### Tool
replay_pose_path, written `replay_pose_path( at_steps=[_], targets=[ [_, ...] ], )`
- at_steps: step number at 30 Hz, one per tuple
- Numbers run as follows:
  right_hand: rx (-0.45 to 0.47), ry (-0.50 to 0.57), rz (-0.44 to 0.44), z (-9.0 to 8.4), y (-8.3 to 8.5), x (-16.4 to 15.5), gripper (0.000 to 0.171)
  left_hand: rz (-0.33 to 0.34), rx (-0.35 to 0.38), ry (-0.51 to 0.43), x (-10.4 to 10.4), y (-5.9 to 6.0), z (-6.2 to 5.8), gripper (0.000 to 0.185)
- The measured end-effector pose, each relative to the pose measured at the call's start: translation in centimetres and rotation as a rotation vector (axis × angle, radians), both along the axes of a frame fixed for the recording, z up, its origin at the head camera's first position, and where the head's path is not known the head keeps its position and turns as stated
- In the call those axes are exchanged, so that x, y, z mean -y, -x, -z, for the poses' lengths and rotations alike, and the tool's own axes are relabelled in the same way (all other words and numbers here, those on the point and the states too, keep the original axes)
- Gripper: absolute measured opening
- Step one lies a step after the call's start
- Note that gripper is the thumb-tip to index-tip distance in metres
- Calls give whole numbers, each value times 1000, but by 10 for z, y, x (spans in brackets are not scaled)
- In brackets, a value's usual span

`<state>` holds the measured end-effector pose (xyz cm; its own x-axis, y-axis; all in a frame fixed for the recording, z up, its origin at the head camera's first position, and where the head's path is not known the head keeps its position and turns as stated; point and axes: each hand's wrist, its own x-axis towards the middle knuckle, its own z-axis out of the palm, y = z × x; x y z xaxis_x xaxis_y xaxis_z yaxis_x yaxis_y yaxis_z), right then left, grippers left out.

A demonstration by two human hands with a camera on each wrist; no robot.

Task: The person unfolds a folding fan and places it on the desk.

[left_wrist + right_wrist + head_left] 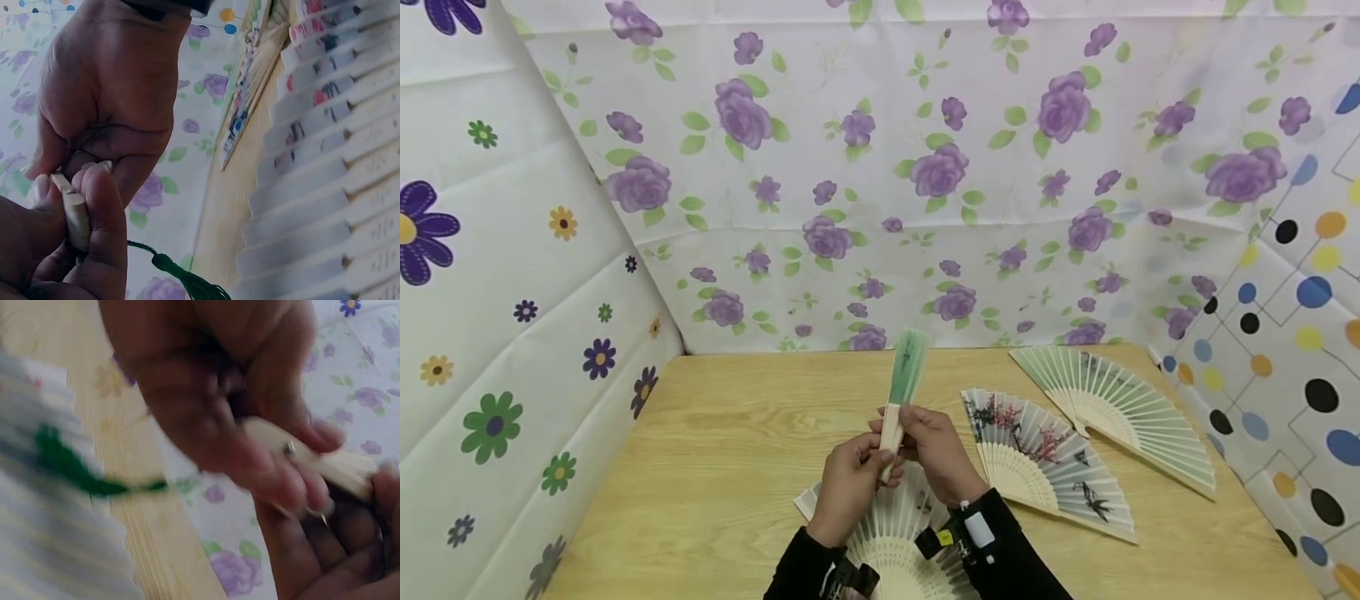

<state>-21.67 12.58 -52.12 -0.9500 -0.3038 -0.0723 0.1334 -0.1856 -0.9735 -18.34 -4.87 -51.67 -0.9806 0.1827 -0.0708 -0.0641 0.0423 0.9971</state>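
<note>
A folded green fan (906,367) with pale wooden ribs stands nearly upright above the table, its green end uppermost. My left hand (848,483) pinches the lower ribs between thumb and fingers. From the other side, my right hand (942,450) grips the ribs slightly higher, thumb against them. A green tassel (187,278) hangs from the fan; it is blurred in the right wrist view. The metal rivet (289,448) shows at the pivot end there. Under both hands lies a spread white fan (891,542), partly covered by my wrists.
Right of my hands, a spread fan with pink blossoms (1037,458) lies on the wooden table (715,467). Behind it is a spread pale green fan (1123,412). A flowered cloth wall (880,167) rises at the table's back edge, with patterned walls at both sides.
</note>
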Motion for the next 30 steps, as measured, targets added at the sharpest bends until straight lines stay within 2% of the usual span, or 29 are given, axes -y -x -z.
replay_pose_path(
  at_steps=[4,7,15,19,24,30],
  targets=[
    [47,71,84,0,-6,4,66,-3,27,-41,-2,-1,2,26],
    [44,73,109,-1,-9,5,63,15,46,-64,-3,-2,3,26],
    [50,23,166,-4,-10,2,59,166,97,-83,2,-1,1,34],
    [22,0,172,-6,-9,0,56,202,114,-106,2,2,1,33],
    [4,-26,172,-8,-8,-2,56,188,134,-110,0,5,0,29],
    [5,-39,167,-7,-7,-1,58,73,106,-73,-6,5,0,23]
  ],
)
